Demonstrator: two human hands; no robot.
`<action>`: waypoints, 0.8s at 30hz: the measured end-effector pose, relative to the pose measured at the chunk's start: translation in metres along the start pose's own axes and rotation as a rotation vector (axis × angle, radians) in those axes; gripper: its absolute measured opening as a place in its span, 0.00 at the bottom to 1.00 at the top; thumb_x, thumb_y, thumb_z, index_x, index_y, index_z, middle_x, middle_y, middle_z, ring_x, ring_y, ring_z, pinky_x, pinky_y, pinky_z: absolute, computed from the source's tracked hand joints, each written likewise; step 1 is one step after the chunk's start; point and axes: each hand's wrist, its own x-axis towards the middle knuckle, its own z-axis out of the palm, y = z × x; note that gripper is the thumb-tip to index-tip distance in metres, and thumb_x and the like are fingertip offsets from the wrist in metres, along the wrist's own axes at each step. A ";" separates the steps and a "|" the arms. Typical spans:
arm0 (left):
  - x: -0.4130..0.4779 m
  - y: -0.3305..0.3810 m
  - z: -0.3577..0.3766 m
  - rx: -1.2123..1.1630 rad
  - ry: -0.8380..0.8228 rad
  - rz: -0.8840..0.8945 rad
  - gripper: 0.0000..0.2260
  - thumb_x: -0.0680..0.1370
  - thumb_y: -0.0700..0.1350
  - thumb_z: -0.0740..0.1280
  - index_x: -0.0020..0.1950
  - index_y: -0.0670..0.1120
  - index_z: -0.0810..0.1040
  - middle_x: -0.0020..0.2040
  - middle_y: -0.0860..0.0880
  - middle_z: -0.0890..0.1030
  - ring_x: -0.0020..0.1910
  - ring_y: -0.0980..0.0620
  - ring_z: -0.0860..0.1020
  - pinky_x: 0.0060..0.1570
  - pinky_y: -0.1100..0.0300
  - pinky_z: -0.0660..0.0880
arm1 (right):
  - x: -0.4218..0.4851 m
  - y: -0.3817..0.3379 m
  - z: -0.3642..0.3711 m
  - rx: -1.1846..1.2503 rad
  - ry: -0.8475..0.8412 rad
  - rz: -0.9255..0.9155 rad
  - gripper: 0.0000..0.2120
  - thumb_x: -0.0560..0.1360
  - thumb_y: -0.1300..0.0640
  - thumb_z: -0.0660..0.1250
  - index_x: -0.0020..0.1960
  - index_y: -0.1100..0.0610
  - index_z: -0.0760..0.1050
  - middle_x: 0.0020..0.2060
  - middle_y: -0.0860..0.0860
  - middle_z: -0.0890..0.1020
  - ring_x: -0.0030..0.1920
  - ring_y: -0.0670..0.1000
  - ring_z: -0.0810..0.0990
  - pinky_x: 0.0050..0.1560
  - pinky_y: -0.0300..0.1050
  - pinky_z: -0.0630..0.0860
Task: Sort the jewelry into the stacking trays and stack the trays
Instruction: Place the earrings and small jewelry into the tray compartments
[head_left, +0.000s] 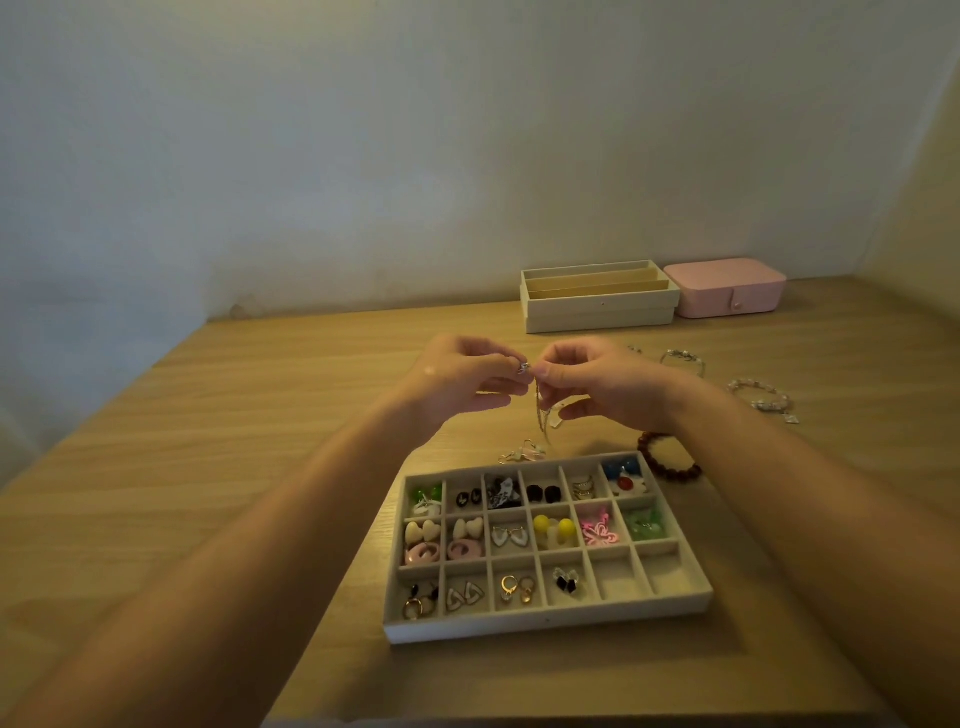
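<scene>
Both hands are raised above the table behind a beige compartment tray (545, 626). My left hand (462, 376) pinches a small silver pendant (524, 368). My right hand (608, 384) pinches the thin silver chain (540, 415) that hangs down from it between the hands. Most of the tray's compartments hold earrings and rings; two at the near right hold nothing. Two more beige trays (600, 304) stand stacked at the back, the top one with long slots.
A pink jewelry box (727, 288) sits beside the stacked trays at the back right. Loose pieces lie on the wooden table: a red-brown bead bracelet (670, 467), two pale bracelets (763, 397) at the right, and small earrings (522, 453) just behind the tray.
</scene>
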 end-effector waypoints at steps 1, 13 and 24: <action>-0.002 -0.001 0.001 -0.087 -0.010 -0.024 0.07 0.80 0.38 0.69 0.56 0.39 0.81 0.50 0.42 0.86 0.52 0.46 0.86 0.49 0.58 0.83 | 0.000 0.000 0.000 0.016 -0.004 -0.007 0.08 0.80 0.54 0.68 0.54 0.59 0.77 0.42 0.51 0.83 0.45 0.50 0.82 0.49 0.46 0.79; -0.009 -0.008 0.006 -0.267 0.045 -0.057 0.09 0.81 0.42 0.65 0.60 0.43 0.79 0.51 0.44 0.86 0.43 0.51 0.82 0.38 0.61 0.77 | 0.003 -0.002 0.008 -0.024 0.097 -0.061 0.09 0.81 0.58 0.66 0.50 0.64 0.79 0.44 0.55 0.80 0.49 0.53 0.80 0.52 0.48 0.79; -0.011 -0.009 0.011 -0.267 -0.009 -0.108 0.08 0.80 0.48 0.65 0.54 0.45 0.78 0.40 0.49 0.80 0.32 0.55 0.73 0.30 0.63 0.70 | 0.001 -0.009 0.021 0.045 0.221 -0.113 0.06 0.82 0.57 0.66 0.53 0.59 0.79 0.33 0.50 0.77 0.34 0.48 0.79 0.44 0.46 0.80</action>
